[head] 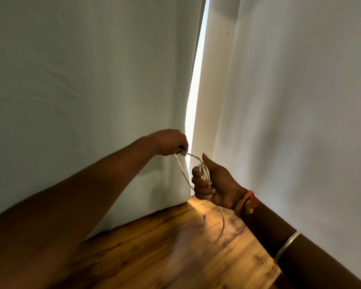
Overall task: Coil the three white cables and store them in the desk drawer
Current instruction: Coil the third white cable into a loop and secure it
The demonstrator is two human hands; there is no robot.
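One white cable (203,174) is partly coiled in your right hand (213,184), your left hand (172,142) pinching its slack mid-frame; no drawer or other cables show.

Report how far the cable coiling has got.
Done: nothing visibly stored; no drawer or other cables in view. In hand: the right hand holds several loops of one white cable, the left hand feeds the next length. Left: its tail hangs over the wooden desk, uncoiled.
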